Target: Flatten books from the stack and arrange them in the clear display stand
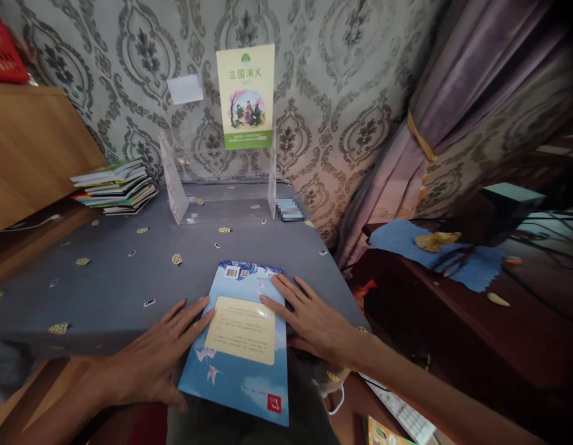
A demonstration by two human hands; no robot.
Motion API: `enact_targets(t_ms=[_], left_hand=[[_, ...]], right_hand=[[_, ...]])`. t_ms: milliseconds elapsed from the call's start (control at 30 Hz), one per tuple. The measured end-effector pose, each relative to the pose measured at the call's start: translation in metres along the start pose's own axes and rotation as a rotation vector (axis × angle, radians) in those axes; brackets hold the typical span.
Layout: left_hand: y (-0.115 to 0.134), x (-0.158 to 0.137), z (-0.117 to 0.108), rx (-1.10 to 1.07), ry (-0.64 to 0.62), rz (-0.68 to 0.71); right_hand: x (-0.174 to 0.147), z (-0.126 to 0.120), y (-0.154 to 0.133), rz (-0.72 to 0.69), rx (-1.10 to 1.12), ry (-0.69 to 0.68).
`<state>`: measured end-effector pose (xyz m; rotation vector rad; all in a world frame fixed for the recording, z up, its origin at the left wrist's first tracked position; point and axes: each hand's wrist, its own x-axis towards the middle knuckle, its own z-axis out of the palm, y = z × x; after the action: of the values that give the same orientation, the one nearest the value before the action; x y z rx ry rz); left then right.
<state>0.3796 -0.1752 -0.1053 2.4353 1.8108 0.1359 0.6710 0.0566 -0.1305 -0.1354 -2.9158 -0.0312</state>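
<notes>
A blue book (246, 386) with a cream text panel and a barcode at its far edge lies over the front edge of the table, its near part above my lap. My left hand (170, 337) rests against its left side, fingers stretched out and fingertips on the cover. On the right side my right hand (309, 315) lies with spread fingers, the fingertips on the cover and the thumb by the edge. Farther back, a clear acrylic stand (175, 185) stands on the table. A pale yellow and green book (246, 99) is upright above it.
A pile of books (119, 188) sits at the back left beside a wooden cabinet (36, 148). A phone-like object (290, 210), partly pixelated, lies right of the stand. To the right are a purple curtain (407, 123), a blue cloth (397, 241) and a white keyboard (404, 414) lower down.
</notes>
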Motion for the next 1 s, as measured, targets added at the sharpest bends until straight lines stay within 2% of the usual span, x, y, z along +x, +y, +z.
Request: enact_targets(t_ms=[100,333,533,733,900,1000], left_hand=[[0.004,0.002,0.003,0.046,0.025,0.000],[0.006,0.008,0.019,0.130,0.174,-0.040],[-0.003,0.007,0.024,0.103,0.176,-0.048],[-0.009,0.014,0.014,-0.041,0.126,0.003],[-0.006,0.023,0.009,-0.277,0.174,0.033],[-0.008,0.022,0.011,-0.332,0.209,0.032]], right_hand=[[0.002,0.005,-0.005,0.027,-0.065,0.047],[0.002,0.011,-0.014,0.028,-0.074,0.142],[0.002,0.007,-0.028,-0.128,-0.004,0.295],[0.008,-0.027,-0.039,-0.277,0.082,0.524],[0.025,-0.066,-0.040,-0.296,0.018,0.507],[0.045,-0.086,-0.032,-0.319,-0.024,0.483]])
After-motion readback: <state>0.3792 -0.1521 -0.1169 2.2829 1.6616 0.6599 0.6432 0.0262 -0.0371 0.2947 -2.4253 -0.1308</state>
